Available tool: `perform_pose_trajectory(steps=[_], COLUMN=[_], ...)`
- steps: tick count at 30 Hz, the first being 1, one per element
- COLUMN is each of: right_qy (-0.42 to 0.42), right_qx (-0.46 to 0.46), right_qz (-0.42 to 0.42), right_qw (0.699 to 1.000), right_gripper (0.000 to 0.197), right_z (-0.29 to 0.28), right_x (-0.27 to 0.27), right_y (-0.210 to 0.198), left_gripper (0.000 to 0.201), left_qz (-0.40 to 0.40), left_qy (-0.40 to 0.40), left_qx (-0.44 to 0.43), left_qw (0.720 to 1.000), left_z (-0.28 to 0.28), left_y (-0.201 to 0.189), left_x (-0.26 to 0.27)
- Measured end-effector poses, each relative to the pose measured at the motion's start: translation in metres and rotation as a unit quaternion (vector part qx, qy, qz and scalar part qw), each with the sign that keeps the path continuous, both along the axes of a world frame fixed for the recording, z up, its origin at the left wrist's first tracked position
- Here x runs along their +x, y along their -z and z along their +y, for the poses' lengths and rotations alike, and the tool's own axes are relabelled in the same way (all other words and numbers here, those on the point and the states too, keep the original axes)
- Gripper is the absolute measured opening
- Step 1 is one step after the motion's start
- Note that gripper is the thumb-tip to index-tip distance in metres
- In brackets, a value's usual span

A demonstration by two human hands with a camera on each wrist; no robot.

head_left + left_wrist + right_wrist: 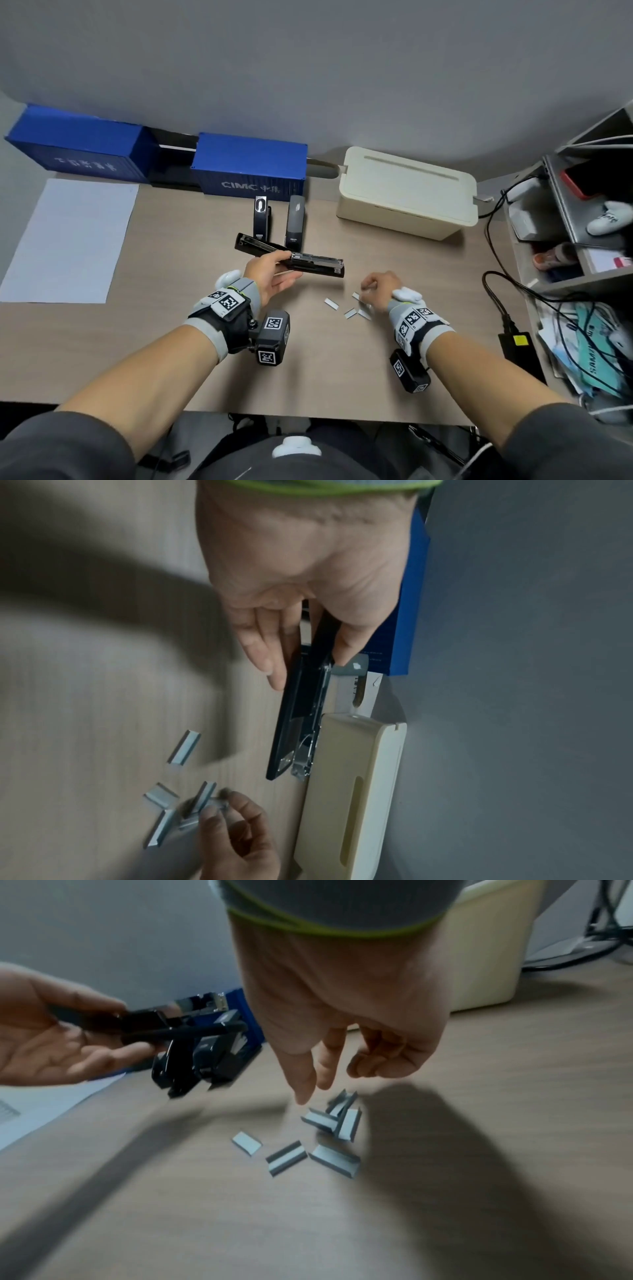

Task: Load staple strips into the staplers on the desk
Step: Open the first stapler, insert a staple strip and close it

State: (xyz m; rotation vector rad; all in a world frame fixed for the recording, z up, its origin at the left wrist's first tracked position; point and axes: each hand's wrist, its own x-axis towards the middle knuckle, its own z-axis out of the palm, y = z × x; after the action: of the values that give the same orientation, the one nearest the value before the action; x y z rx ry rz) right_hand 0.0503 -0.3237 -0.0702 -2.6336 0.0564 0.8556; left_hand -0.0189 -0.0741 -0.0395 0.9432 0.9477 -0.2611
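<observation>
While left hand [270, 274] grips the opened stapler [291, 258], right-wrist view shows right hand [342, 1031] loosely spread over staple strips [329, 1129].

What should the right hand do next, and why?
Probably pinch one staple strip off the desk. The left hand holds the stapler opened with its channel bare, and the right hand hovers right over the strips, fingers pointing down, holding nothing yet.
</observation>
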Motion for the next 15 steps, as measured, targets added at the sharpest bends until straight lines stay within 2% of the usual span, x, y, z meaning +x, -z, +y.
perform_pose_trajectory(steps=[3,8,12,15], right_qy=[-0.066,-0.116,-0.085,-0.014], right_qx=[-0.07,-0.144,-0.087,0.036], right_qz=[-0.003,-0.014,-0.016,-0.018], right_qw=[0.995,0.983,0.992,0.999], right_gripper=[0.024,0.02,0.015,0.007], right_z=[0.01,0.02,0.019,0.014], right_x=[-0.001,0.002,0.005,0.007], right_y=[0.011,0.021,0.019,0.0], left_gripper=[0.028,0.028,0.035,0.036], left_qz=[0.017,0.028,0.039,0.039], left_qy=[0.006,0.006,0.012,0.019], left_qx=[0.007,0.013,0.032,0.042], left_qw=[1.0,1.0,0.999,0.998], left_z=[0.001,0.002,0.005,0.007], left_y=[0.009,0.016,0.019,0.016], left_x=[-0.006,-0.014,-0.016,-0.013])
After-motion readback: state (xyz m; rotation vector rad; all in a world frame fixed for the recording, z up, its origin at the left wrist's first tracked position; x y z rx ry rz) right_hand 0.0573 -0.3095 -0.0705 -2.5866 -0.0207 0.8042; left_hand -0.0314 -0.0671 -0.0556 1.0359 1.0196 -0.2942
